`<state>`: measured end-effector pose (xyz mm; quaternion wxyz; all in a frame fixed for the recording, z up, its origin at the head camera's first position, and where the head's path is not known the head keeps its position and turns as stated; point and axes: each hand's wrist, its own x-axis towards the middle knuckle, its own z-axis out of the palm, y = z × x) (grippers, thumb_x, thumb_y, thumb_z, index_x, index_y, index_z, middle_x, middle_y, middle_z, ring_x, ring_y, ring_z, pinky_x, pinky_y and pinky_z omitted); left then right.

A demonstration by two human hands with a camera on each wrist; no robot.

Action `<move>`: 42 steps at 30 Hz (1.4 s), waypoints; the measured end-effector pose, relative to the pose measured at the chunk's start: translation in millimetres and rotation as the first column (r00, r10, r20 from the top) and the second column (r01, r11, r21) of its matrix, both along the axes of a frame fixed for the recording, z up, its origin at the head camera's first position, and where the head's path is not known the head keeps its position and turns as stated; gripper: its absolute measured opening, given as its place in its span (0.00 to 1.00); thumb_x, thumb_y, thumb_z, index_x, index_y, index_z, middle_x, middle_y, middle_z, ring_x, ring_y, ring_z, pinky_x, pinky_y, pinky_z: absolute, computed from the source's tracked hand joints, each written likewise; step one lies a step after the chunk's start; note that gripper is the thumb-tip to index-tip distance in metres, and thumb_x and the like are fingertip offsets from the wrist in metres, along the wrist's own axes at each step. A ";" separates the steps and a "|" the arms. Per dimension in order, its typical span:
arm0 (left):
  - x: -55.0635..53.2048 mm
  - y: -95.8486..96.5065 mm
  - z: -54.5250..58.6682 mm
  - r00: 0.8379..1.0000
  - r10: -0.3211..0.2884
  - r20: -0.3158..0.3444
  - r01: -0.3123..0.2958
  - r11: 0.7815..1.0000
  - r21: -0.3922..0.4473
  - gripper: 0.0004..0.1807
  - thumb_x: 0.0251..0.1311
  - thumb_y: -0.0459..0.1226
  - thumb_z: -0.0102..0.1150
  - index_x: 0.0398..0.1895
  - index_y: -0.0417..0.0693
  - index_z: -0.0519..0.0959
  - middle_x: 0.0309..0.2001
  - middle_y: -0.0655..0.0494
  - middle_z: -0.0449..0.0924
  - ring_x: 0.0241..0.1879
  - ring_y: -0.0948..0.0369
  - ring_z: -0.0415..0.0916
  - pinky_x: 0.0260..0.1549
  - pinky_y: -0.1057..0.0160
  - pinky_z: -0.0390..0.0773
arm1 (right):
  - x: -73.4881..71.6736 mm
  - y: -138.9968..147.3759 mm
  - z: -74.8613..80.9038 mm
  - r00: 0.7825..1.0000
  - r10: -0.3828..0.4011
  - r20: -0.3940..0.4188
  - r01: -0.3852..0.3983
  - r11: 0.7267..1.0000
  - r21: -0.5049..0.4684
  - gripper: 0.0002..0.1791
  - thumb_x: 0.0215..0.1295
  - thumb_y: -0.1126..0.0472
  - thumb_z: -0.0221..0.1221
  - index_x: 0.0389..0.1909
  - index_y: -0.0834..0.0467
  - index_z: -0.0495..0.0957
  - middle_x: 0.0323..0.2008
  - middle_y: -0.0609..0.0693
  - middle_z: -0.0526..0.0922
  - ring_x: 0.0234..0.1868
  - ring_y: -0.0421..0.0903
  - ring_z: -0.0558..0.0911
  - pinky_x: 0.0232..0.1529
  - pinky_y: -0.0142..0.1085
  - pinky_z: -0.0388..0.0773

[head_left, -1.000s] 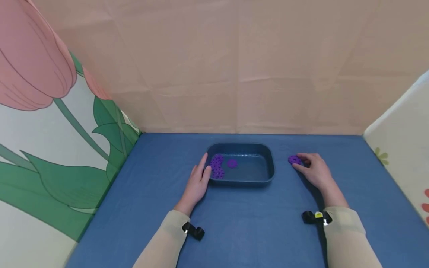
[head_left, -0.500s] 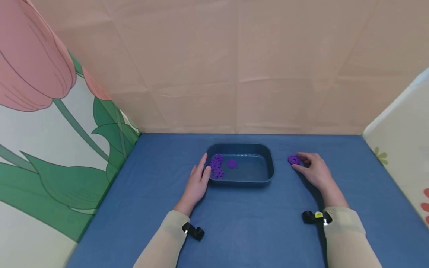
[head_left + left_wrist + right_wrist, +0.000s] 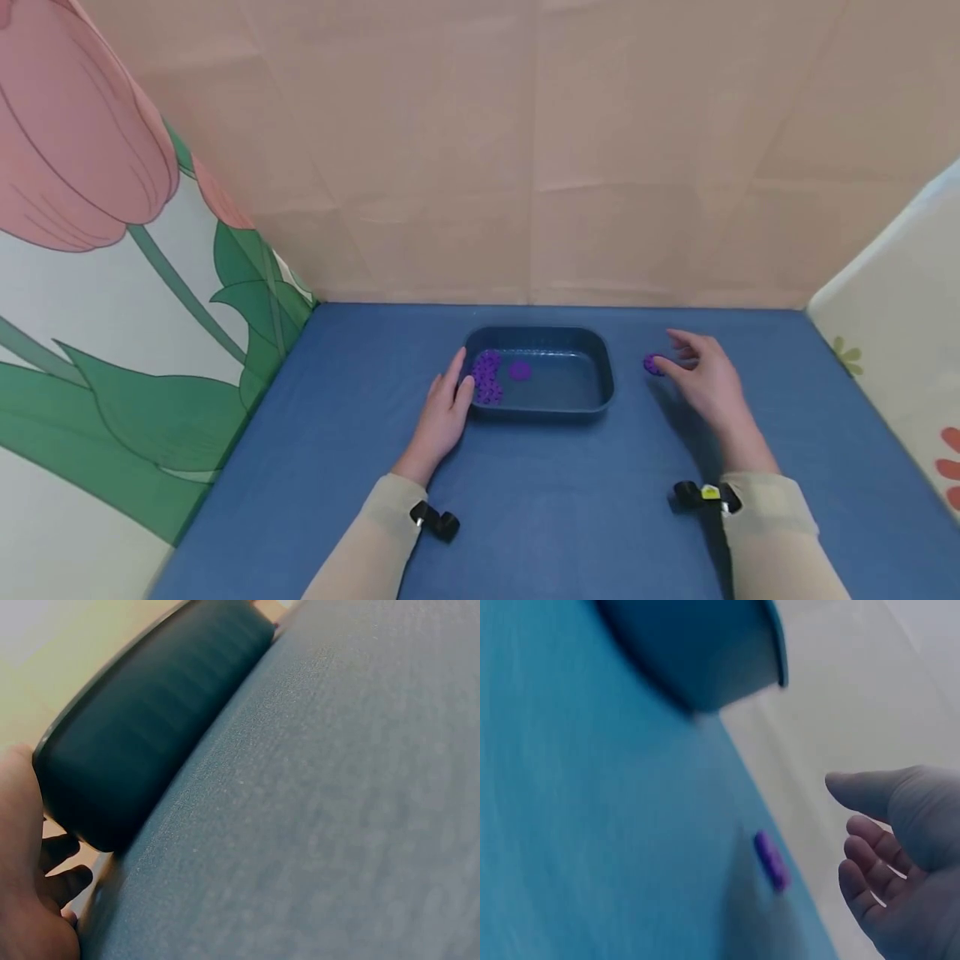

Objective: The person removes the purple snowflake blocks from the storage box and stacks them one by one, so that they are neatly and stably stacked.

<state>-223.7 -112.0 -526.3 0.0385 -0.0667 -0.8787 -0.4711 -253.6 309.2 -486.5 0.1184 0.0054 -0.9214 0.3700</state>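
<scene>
A dark blue rectangular tray (image 3: 547,415) stands on the blue tabletop in the head view. Several purple discs with holes (image 3: 487,379) lie along its left side, and another purple disc (image 3: 520,371) is nearer the middle. My left hand (image 3: 438,421) rests against the tray's left wall, fingers straight; the left wrist view shows it at the tray's end. Right of the tray, a loose purple disc (image 3: 651,365) lies on the table, partly behind my right thumb. My right hand (image 3: 707,379) is spread above it; in the right wrist view the hand holds nothing and the disc (image 3: 772,861) is apart from it.
The blue tabletop (image 3: 555,508) ends at a beige backdrop (image 3: 525,167). A panel with printed tulips (image 3: 150,358) borders the left, a pale panel (image 3: 892,317) the right. Each wrist wears a black camera mount.
My right hand has let go of the loose purple disc and opened its fingers, rising off it. The left hand has stayed at the tray.
</scene>
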 end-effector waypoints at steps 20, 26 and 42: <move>0.6 -3.2 0.1 1.000 0.004 -0.010 -0.004 1.000 -0.002 0.31 0.72 0.66 0.31 0.76 0.85 0.45 0.77 0.74 0.51 0.79 0.43 0.40 0.72 0.35 0.48 | 0.5 -99.7 33.7 0.970 0.235 -0.065 -0.235 0.972 -0.002 0.29 0.65 0.49 0.66 0.66 0.50 0.74 0.51 0.53 0.77 0.49 0.49 0.78 0.52 0.51 0.76; -0.1 -3.3 0.7 1.000 0.009 -0.018 -0.009 1.000 -0.004 0.31 0.72 0.65 0.31 0.76 0.84 0.45 0.77 0.73 0.52 0.79 0.42 0.41 0.72 0.35 0.48 | -1.8 -126.0 36.5 0.949 0.307 -0.070 -0.306 0.952 0.017 0.27 0.64 0.50 0.67 0.64 0.48 0.75 0.49 0.51 0.78 0.48 0.46 0.78 0.52 0.47 0.77; -0.8 1.0 -1.1 1.000 0.019 -0.002 -0.019 1.000 -0.013 0.30 0.72 0.65 0.31 0.76 0.85 0.45 0.77 0.72 0.52 0.78 0.41 0.41 0.71 0.33 0.49 | -17.6 -166.9 25.4 0.904 0.419 0.082 -0.424 0.904 0.056 0.30 0.62 0.48 0.68 0.64 0.49 0.75 0.49 0.46 0.79 0.51 0.49 0.79 0.52 0.47 0.78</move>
